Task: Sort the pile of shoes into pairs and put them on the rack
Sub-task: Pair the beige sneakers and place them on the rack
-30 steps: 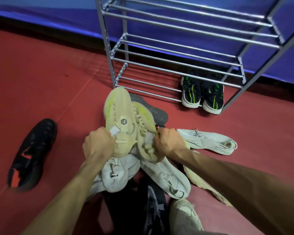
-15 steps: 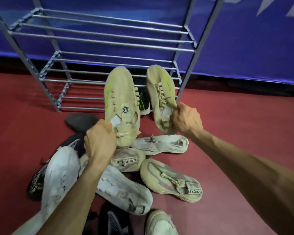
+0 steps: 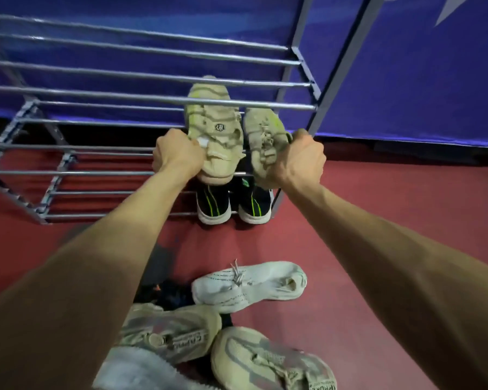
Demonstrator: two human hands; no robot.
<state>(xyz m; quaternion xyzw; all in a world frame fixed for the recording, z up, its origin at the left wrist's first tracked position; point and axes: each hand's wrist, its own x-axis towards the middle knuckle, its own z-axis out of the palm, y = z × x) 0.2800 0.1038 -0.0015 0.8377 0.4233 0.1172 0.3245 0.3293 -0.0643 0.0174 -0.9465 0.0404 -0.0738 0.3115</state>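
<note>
Red floor (image 3: 378,220), both hands' fingers gripping beige sneakers (image 3: 214,130) at rack (image 3: 152,99), "CAPAL"-like heel print blurred.

Rack (image 3: 164,100) smooth grey metal; beige shoes (image 3: 214,130) worn knit cloth; floor (image 3: 378,209) matt red.

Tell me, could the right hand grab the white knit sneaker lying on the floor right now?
Probably not yet: the right hand is shut on a beige shoe at the rack. The white sneaker lies uncovered.
</note>
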